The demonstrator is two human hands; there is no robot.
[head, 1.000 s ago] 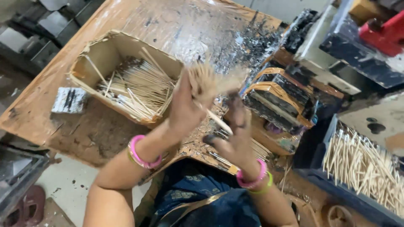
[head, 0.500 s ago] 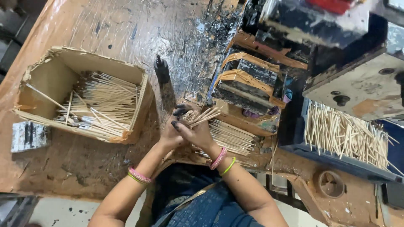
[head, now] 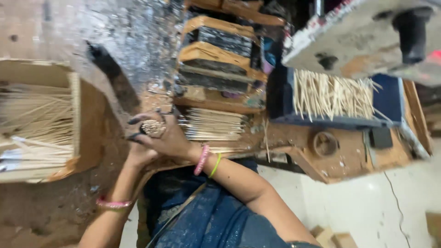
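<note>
Both hands close around a bundle of sticks (head: pixel 153 128) at the worktop (head: pixel 55 206) edge — right hand (head: pixel 171 138) wrapped over it, left hand (head: pixel 138 154) cupped beneath. Keeping the ends level and the grip even looks key — loose sticks would slip.

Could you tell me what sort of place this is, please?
Probably a small handcraft workshop for stick goods: a worn wooden workbench, a cardboard box of thin pale sticks, and a dark blue tray of sticks.
</note>
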